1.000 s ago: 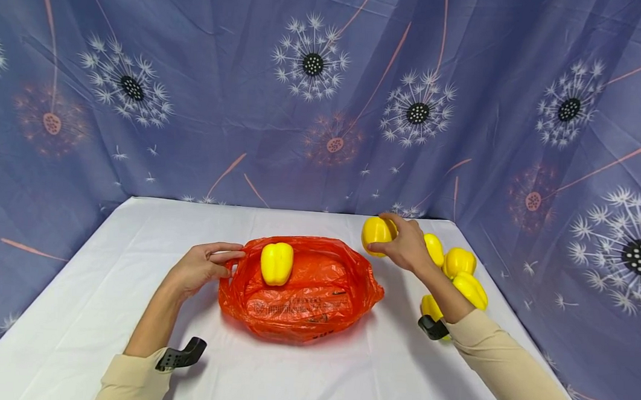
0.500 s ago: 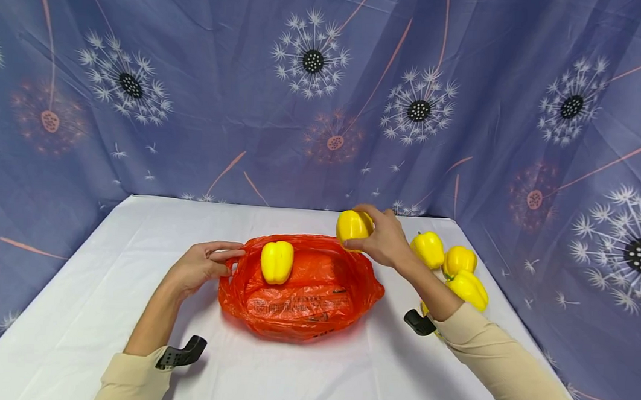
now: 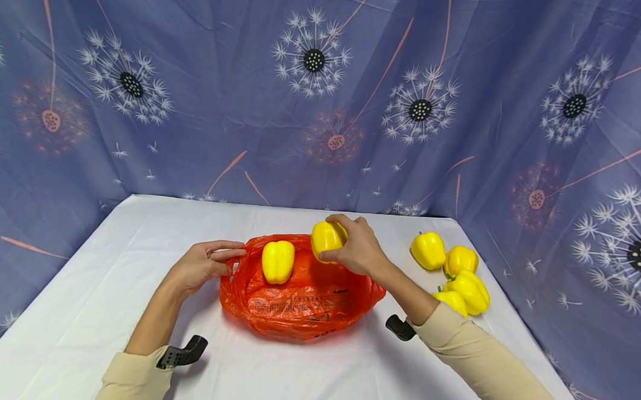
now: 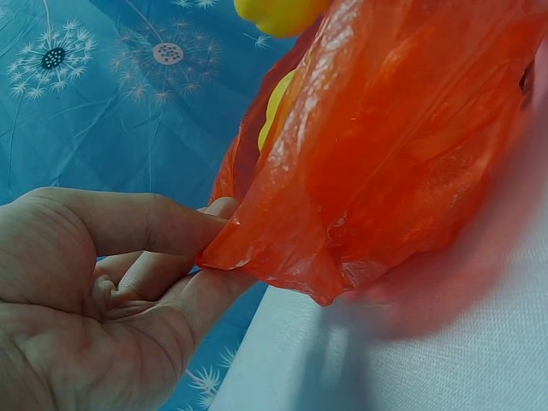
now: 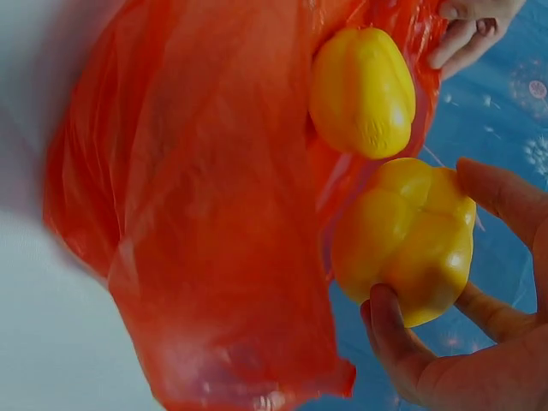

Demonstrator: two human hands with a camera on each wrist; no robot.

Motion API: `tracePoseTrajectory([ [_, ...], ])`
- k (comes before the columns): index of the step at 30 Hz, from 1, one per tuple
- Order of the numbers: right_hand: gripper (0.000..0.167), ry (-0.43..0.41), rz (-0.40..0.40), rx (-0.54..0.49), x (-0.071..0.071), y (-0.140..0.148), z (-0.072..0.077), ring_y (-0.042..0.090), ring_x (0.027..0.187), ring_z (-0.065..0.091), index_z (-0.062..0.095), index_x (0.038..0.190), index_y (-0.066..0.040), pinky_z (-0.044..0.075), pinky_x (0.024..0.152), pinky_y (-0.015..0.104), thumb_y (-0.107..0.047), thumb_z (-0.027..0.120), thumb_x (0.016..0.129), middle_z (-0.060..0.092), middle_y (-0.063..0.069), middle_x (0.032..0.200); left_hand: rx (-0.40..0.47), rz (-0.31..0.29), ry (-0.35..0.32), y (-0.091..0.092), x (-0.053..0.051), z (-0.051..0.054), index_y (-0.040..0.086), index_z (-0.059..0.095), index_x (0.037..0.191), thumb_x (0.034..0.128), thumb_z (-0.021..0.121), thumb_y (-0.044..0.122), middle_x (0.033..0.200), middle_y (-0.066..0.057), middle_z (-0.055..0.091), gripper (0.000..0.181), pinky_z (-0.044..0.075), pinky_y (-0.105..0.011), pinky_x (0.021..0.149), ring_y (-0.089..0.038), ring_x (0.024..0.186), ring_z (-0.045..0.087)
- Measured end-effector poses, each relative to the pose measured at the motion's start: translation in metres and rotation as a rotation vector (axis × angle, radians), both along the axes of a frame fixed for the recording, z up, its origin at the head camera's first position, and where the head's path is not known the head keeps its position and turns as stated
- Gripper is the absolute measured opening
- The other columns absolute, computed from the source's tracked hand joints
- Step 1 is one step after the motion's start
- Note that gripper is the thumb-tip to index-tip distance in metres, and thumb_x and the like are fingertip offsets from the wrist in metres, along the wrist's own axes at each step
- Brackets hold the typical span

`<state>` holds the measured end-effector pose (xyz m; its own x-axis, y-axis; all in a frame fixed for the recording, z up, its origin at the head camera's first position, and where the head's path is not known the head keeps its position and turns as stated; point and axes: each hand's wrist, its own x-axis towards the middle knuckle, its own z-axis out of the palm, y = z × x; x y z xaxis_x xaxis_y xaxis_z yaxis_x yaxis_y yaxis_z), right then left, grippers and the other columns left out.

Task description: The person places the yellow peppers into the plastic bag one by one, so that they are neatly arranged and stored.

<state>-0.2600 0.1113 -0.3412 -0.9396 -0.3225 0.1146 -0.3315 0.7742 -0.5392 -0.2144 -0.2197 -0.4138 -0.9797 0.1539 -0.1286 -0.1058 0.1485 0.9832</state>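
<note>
A red plastic bag (image 3: 298,310) lies with its mouth spread wide, a yellow bell pepper (image 3: 277,262) inside toward its left. The left hand (image 3: 194,270) pinches the bag's left edge between thumb and fingers; the left wrist view shows this hand (image 4: 128,282) gripping the red film (image 4: 385,163). Over the back right part of the bag's mouth, the right hand (image 3: 358,248) holds another yellow pepper (image 3: 326,239). In the right wrist view, the fingers and thumb wrap round this pepper (image 5: 407,240), close beside the pepper in the bag (image 5: 363,92).
Several yellow peppers (image 3: 428,250) sit grouped on the white table (image 3: 267,378) at the right, partly behind the right forearm. A purple curtain with dandelion prints (image 3: 222,98) hangs behind and along the sides of the table.
The right hand has carried its pepper leftward from beside the right group to over the bag's mouth. The left hand and the pepper in the bag have stayed in place.
</note>
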Motion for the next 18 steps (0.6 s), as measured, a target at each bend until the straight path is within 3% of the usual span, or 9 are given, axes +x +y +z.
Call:
tracePoseTrajectory([
  [18,0.073,-0.022,0.025,0.033,0.003,-0.023,-0.032,0.029,0.1,0.055,0.06,0.136,-0.02,0.051,0.079,0.041,-0.029,0.09,0.071,0.057,0.017,0.114,0.015,-0.002,-0.003,0.002,-0.001,-0.001,-0.004,0.05,0.146,0.0838,0.06,-0.01,0.141,-0.021,0.059,0.063,0.055,-0.024,0.073,-0.008,0.101,0.068],
])
